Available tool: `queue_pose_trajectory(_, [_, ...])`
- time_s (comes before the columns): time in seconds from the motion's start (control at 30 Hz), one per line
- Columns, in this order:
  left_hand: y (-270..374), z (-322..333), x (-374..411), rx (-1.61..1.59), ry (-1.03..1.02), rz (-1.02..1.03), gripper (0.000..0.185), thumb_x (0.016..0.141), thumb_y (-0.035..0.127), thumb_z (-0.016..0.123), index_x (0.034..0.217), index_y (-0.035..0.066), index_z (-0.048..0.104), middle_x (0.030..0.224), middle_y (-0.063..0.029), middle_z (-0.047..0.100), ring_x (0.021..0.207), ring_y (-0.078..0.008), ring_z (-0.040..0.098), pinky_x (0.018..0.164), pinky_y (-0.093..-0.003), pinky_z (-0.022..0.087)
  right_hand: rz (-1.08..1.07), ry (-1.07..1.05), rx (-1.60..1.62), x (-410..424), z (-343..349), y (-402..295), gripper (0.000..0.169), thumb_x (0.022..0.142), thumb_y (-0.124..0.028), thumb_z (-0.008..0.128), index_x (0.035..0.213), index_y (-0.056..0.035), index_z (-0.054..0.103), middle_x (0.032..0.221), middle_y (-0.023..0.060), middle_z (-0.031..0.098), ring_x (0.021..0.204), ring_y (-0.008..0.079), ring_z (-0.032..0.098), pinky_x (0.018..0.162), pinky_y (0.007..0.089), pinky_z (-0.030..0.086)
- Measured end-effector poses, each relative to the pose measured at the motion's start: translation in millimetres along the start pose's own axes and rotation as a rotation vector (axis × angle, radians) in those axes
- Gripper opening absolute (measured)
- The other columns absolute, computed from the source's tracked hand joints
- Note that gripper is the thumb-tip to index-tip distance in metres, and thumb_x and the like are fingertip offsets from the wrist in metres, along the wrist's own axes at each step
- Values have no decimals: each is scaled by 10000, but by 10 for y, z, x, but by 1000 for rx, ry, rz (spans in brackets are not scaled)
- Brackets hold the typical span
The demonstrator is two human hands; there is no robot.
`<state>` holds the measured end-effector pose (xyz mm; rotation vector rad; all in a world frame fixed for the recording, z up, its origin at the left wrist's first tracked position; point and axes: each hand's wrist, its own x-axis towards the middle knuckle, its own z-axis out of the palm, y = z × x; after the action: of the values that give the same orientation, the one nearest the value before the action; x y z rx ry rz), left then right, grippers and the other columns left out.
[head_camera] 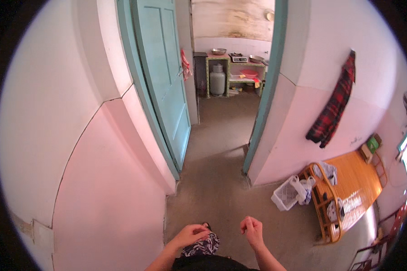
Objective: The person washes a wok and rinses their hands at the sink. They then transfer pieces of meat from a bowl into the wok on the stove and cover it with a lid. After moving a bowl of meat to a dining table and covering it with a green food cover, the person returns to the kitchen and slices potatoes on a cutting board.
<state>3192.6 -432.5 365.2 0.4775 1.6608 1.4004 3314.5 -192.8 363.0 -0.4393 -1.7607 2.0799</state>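
My left hand (191,234) is held low in front of me, above the patterned cloth of my trouser leg (203,245), fingers loosely bent, with nothing visible in it. To its right, over the concrete floor (224,203), my right hand (252,231) is curled into a loose fist; no object shows in it. Both hands touch nothing. Before me stands a doorway with a turquoise door (164,78) swung open on the left. Through it a grey gas cylinder (217,81) stands under a tiled counter bearing a metal bowl (218,51) and a gas stove (238,58).
At right, a bamboo bed or bench (352,189) holds bags. A white plastic basket (285,194) sits on the floor beside it. A red plaid cloth (334,105) hangs on the right wall. The turquoise door frame (266,91) edges the passage; a pink-and-white wall (112,176) runs along the left.
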Motion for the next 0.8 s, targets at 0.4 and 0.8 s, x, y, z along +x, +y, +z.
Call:
queue_pose_trajectory(0.4, [842,-1557,2068,1002,239,38,335,852,349,647,1075,102,611,901,-133,674,907,-335,639,772,-451,502,65,4,-71,2660,126,-373,414,1007,-233,445,665,-16,531,613,13,513,552,85,479,511,246,379])
queue_pose_trajectory(0.8, [2229,-1719,4919,-111,297,312,407,992,386,461,1241,65,494,1123,-87,606,986,-181,591,824,-344,479,-53,-226,-208,5095,268,-430,151,856,-137,703,949,-25,666,827,12,621,683,84,556,613,231,453])
